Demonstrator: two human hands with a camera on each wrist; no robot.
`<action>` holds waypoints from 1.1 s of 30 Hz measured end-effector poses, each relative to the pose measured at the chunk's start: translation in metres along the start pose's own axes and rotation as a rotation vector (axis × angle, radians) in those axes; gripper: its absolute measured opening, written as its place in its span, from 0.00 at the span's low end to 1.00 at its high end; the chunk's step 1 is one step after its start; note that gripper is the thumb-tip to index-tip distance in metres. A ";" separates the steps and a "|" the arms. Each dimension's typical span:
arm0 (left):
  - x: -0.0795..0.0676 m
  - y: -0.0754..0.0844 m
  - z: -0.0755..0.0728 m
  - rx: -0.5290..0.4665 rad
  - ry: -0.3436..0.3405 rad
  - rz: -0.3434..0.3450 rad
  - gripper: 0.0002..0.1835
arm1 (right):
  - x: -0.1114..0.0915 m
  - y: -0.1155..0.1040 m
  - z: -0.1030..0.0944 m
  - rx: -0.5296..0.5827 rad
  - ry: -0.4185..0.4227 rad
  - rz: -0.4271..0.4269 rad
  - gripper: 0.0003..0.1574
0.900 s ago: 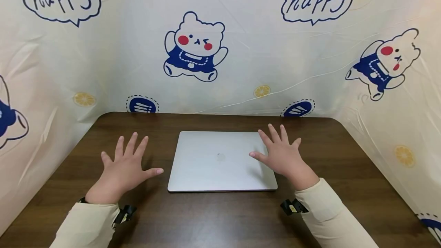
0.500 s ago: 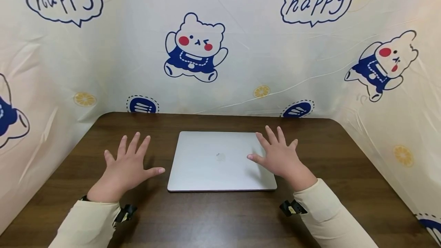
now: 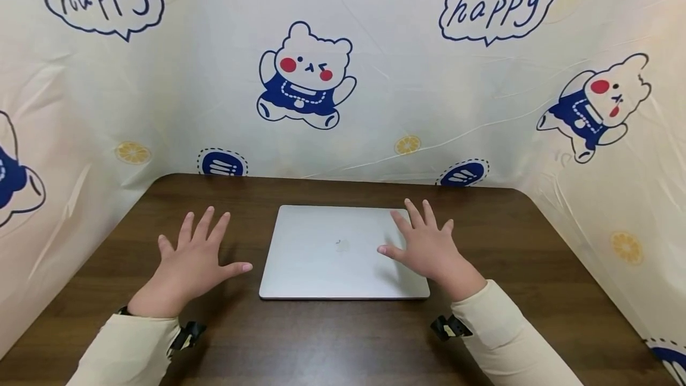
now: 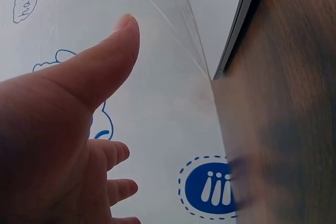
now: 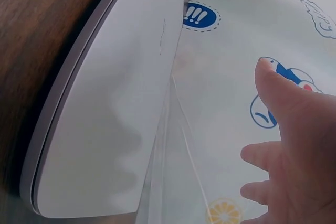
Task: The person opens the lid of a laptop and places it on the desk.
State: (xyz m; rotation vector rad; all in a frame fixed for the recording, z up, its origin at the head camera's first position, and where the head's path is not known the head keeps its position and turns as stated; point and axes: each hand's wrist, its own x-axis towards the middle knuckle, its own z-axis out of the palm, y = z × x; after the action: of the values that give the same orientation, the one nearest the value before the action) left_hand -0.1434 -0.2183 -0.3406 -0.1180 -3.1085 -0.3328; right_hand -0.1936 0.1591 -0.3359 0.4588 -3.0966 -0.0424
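Between the hands: silver laptop (image 3: 321, 255), closed, flat on the table (image 3: 311, 338). Left hand (image 3: 184, 267) is just outside its left edge; right hand (image 3: 429, 249) hovers over its right part. Both spread, holding nothing. My take: left should come in, right shift out, contact both sides evenly, no pressing on the middle.

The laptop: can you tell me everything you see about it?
The laptop is silver-grey and looks like smooth metal, with rounded corners, a thin dark seam along its edge and a faint mark mid-lid. It is shut and lies flat on the brown, wood-look table, the only thing touching it. The person's right grip hovers above its right side, casting a soft shadow.
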 end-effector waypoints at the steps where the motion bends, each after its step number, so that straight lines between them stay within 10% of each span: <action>1: 0.000 0.000 0.000 -0.001 -0.002 0.000 0.62 | 0.000 -0.001 0.000 -0.002 -0.001 -0.001 0.55; 33: 0.002 -0.001 0.010 -0.025 0.003 0.057 0.58 | -0.002 -0.021 0.005 -0.036 -0.004 -0.093 0.52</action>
State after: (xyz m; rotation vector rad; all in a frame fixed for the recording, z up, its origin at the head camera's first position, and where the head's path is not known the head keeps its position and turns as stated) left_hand -0.1451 -0.2170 -0.3509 -0.2064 -3.0911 -0.3707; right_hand -0.1859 0.1395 -0.3420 0.6024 -3.0702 -0.1001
